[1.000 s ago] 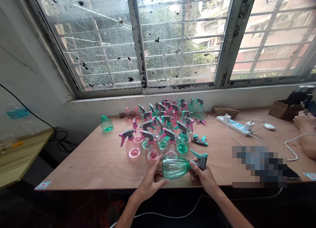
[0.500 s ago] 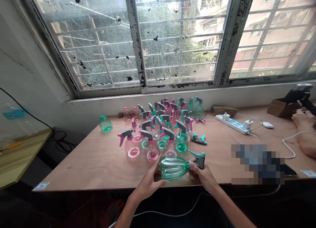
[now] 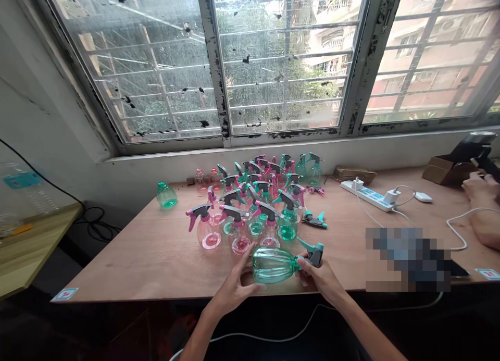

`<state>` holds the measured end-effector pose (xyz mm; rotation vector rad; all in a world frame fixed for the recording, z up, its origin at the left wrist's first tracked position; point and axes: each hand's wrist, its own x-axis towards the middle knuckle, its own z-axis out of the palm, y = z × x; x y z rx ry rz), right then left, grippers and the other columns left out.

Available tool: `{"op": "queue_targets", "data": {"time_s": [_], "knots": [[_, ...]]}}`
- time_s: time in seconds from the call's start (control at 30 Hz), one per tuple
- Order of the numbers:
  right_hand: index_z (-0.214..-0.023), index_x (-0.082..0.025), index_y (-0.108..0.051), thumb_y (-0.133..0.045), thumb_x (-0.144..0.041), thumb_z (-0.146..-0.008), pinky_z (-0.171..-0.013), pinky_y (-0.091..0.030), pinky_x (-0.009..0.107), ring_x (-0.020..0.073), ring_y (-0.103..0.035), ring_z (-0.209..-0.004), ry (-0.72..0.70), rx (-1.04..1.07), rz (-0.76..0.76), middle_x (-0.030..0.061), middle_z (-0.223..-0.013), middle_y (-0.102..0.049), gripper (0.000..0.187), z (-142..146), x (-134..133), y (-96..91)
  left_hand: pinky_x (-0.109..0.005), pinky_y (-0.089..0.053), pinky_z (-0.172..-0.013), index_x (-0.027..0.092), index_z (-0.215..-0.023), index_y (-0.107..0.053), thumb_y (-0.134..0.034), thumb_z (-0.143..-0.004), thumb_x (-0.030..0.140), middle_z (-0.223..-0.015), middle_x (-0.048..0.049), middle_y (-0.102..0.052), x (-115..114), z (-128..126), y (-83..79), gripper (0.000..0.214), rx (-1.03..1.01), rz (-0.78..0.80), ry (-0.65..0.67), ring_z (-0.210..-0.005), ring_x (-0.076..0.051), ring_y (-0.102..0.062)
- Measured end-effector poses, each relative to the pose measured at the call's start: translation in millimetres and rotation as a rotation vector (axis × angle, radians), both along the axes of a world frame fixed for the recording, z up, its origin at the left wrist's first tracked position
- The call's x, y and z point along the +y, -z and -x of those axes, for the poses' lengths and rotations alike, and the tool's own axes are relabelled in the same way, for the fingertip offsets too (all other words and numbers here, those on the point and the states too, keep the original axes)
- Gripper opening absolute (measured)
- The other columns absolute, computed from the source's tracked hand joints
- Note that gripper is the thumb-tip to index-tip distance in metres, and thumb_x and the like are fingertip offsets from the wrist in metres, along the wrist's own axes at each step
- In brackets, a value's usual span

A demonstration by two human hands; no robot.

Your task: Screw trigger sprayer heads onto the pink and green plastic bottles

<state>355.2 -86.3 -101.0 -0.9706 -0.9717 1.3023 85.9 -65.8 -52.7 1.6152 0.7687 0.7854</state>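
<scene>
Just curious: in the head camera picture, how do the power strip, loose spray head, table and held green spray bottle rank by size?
1. Table
2. Held green spray bottle
3. Power strip
4. Loose spray head
The bottle is nearer the camera than the strip, so their true order is unsure.

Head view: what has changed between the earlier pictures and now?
Hardly anything: the whole picture has shifted very slightly left, and nothing was taken hold of or let go. The green spray bottle is held sideways as before, left hand at its base, right hand at its neck. The grouped spray bottles, loose sprayer head and separate green bottle stayed put.
</scene>
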Motion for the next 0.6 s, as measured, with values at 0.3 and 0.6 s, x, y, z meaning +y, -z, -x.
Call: {"op": "queue_targets", "data": {"time_s": [0.3, 0.6], "knots": [[-0.092, -0.017, -0.070, -0.087, -0.049, -0.072, -0.053, -0.048, 0.028, 0.0161, -0.058, -0.053, -0.046, -0.041, -0.006, -0.0008, -0.059, -0.066, 0.042, -2.5, -2.7, -3.9, -0.049, -0.038, -0.120, 0.029, -0.160, -0.023, -0.078, -0.084, 0.030, -0.162, -0.0111, -0.039, -1.6, 0.7, -3.1, 0.094, -0.024, 0.061, 0.006, -0.145, -0.033, -0.044], [-0.080, -0.017, -0.067, -0.079, -0.053, -0.080, -0.045, -0.044, 0.026, 0.0138, -0.054, -0.044, -0.037, -0.073, -0.005, 0.0013, -0.057, -0.068, 0.038, -1.6, -4.0, -4.1, -0.046, -0.038, -0.119, 0.038, -0.161, -0.011, -0.079, -0.083, 0.029, -0.168, -0.0080, -0.027, -9.9, -0.4, -2.9, 0.104, -0.057, 0.000, 0.024, -0.148, -0.033, -0.038]]}}
